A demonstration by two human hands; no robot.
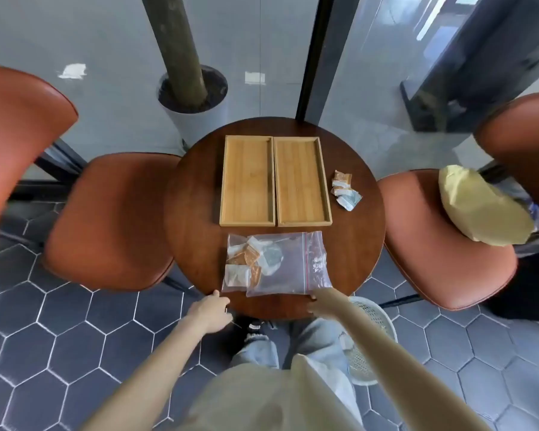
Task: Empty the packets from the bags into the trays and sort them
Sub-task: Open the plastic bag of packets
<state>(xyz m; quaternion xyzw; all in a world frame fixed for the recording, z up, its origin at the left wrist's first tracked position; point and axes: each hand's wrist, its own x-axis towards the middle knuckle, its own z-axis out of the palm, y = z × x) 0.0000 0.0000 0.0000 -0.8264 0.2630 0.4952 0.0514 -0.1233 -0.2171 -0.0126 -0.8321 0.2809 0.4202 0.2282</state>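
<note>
Round wooden bench: two empty trays far; bag of packets near. Left hand grip open at near edge; right hand grip state undeterminable.

A round dark wooden table is standing on dark hexagonal floor tiles. Rust-orange upholstered chairs are flanking it on both sides. Beyond, a potted trunk is rising beside glass panels, with daylight coming through.
</note>
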